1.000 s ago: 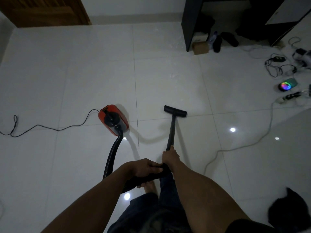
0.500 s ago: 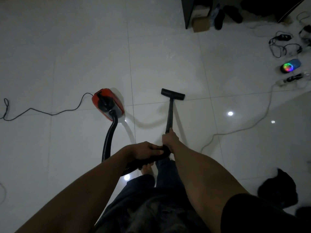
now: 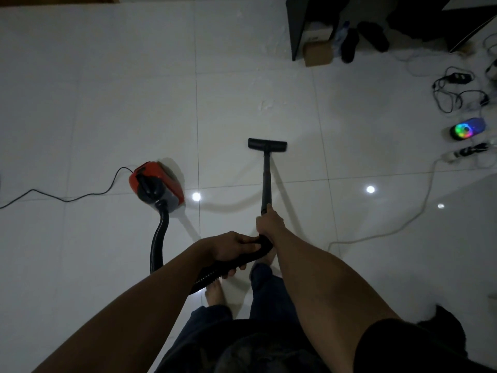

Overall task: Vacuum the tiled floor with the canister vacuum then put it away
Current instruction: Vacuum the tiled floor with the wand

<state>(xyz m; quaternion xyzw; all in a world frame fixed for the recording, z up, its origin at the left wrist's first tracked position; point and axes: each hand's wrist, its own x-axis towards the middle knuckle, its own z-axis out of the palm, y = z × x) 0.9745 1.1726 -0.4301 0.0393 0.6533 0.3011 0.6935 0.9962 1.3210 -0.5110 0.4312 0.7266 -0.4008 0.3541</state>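
The red canister vacuum (image 3: 157,185) sits on the white tiled floor (image 3: 107,103) to my left front. Its black hose (image 3: 158,243) curves from the canister back to my hands. My left hand (image 3: 232,247) grips the curved hose handle (image 3: 258,249). My right hand (image 3: 269,220) is closed around the lower end of the black wand (image 3: 266,181). The wand runs forward to the flat floor nozzle (image 3: 267,144), which rests on the tile ahead of me.
The vacuum's black power cord (image 3: 67,196) trails left. A white cable (image 3: 403,224) crosses the floor on the right toward a power strip (image 3: 469,152), a lit speaker (image 3: 466,129) and tangled black cables (image 3: 454,92). Dark furniture (image 3: 301,25), a box (image 3: 317,53) and shoes (image 3: 360,40) stand far right.
The wand and nozzle have swung a little to the right and now point straight ahead. The view shifted, and both hands kept their grip.
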